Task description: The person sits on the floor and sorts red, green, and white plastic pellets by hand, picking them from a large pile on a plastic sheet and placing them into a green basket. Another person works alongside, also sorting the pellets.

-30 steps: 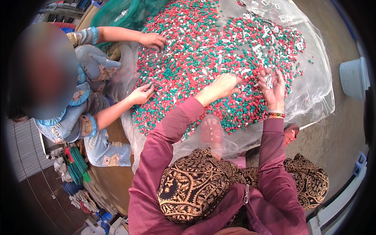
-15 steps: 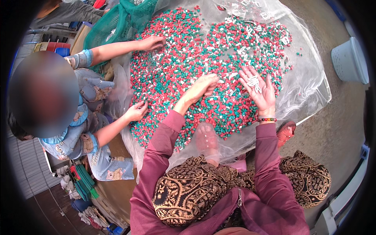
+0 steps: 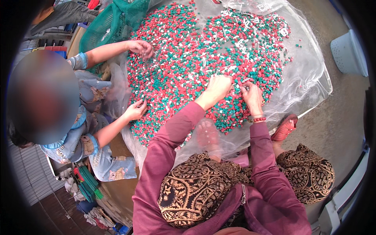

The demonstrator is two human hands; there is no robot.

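A wide layer of small red, green and white plastic pieces [image 3: 176,78] covers a sheer white mesh sheet [image 3: 303,74] before me. Over its near middle, my left hand [image 3: 219,87] is closed, fingers bent down to the pieces; whatever is in its fingertips is hidden. Just to the right, my right hand [image 3: 253,97], a beaded bracelet at its wrist, is turned palm down with curled fingers. A white plastic strip [image 3: 246,80] shows at its fingertips; the palm is hidden. More thin white plastic parts [image 3: 239,47] lie scattered on the far right of the layer.
At the left sits a co-worker, one hand [image 3: 141,48] raised above the pieces, the other [image 3: 136,110] at their edge. Green netting [image 3: 113,27] is bunched at the far left. A pale blue perforated bucket [image 3: 348,53] stands on the floor at right. My sandalled foot [image 3: 207,135] rests by the sheet.
My right hand has turned from palm up, with white strips lying on it, to palm down and curled. My left hand has moved right, close to it. The co-worker's far hand has shifted left.
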